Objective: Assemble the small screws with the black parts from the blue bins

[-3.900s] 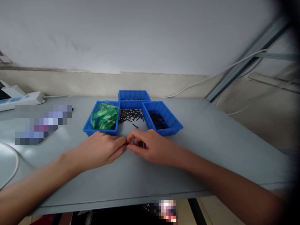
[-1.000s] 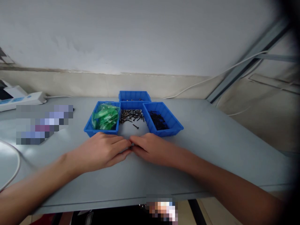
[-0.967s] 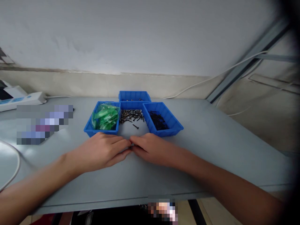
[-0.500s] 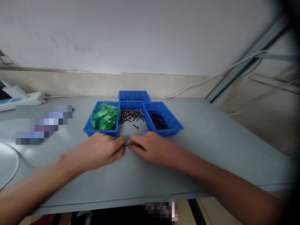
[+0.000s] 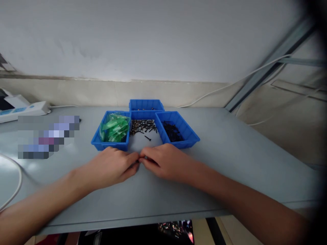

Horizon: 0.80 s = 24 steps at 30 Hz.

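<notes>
My left hand (image 5: 112,167) and my right hand (image 5: 163,160) rest on the grey table (image 5: 230,163), fingertips pinched together and touching at the middle. Something small and dark sits between the fingertips; I cannot make it out. Just beyond them a loose pile of dark screws (image 5: 142,125) lies on the table, with a single screw (image 5: 147,137) nearer my hands. A blue tray with green bags (image 5: 113,128) stands to the left of the pile. A blue tray with black screws (image 5: 176,131) stands to the right.
A third blue tray (image 5: 145,104) stands behind the screw pile. A white device (image 5: 20,108) lies at the far left by the wall, and a white cable (image 5: 15,180) loops at the left edge. Another cable (image 5: 230,85) runs along the wall at the right.
Half a second ago my fingertips were slightly apart with a thin dark piece between them. Now the fingertips of both hands are pressed together again. The trays and screws have not moved.
</notes>
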Each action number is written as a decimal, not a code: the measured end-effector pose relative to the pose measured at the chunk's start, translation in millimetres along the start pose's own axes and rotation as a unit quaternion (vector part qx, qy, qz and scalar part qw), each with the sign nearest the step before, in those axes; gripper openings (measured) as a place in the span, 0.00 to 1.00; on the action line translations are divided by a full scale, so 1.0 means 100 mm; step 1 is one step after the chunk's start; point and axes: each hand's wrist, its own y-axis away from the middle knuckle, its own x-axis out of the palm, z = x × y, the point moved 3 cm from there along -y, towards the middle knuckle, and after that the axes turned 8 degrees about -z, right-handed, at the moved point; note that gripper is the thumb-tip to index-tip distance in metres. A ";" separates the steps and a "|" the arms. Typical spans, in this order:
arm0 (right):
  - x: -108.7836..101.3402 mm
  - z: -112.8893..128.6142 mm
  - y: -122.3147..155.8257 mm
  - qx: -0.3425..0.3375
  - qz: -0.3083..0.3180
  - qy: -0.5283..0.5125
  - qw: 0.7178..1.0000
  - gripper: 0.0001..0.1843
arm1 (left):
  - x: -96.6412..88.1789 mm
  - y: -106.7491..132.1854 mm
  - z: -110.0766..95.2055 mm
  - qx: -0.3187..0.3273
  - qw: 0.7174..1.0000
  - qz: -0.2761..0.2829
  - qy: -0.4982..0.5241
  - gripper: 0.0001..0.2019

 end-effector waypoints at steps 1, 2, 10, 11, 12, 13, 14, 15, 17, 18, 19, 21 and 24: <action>0.00 0.00 0.00 0.002 0.003 0.007 1.000 0.09 | -0.01 0.00 0.00 -0.003 1.000 0.001 -0.006 0.08; 0.00 -0.01 -0.01 0.003 0.008 0.015 1.000 0.09 | -0.01 0.00 0.00 -0.006 1.000 0.001 -0.015 0.08; 0.02 -0.01 -0.02 -0.006 0.043 0.027 0.999 0.08 | -0.07 0.01 0.04 0.001 0.998 -0.020 -0.052 0.08; 0.03 -0.02 -0.03 -0.001 0.043 0.017 0.999 0.08 | -0.07 0.02 0.04 0.005 0.999 -0.026 -0.044 0.08; 0.03 -0.02 -0.03 0.003 0.043 0.009 0.999 0.08 | -0.06 0.02 0.04 0.009 0.999 -0.031 -0.034 0.08; 0.04 -0.03 -0.03 0.007 0.046 0.001 0.999 0.07 | -0.06 0.02 0.04 0.011 0.999 -0.033 -0.021 0.08; 0.04 -0.03 -0.03 0.009 0.049 -0.006 0.999 0.07 | -0.05 0.02 0.04 0.013 0.999 -0.033 -0.007 0.08; 0.05 -0.03 -0.03 0.011 0.050 -0.011 0.999 0.07 | -0.05 0.03 0.04 0.014 0.999 -0.033 0.006 0.08; 0.05 -0.04 -0.03 0.016 0.052 -0.018 0.998 0.08 | -0.05 0.03 0.03 0.016 0.999 -0.032 0.025 0.09; 0.06 -0.04 -0.03 0.019 0.052 -0.019 0.998 0.08 | -0.05 0.04 0.03 0.017 0.999 -0.033 0.033 0.09; 0.06 -0.04 -0.03 0.022 0.051 -0.019 0.998 0.08 | -0.05 0.04 0.03 0.018 0.998 -0.036 0.038 0.10; 0.06 -0.04 -0.03 0.025 0.053 -0.020 0.998 0.08 | -0.06 0.04 0.03 0.017 0.998 -0.040 0.046 0.10; 0.07 -0.04 -0.04 0.024 0.060 -0.022 0.998 0.07 | -0.05 0.04 0.04 0.012 0.998 -0.040 0.050 0.11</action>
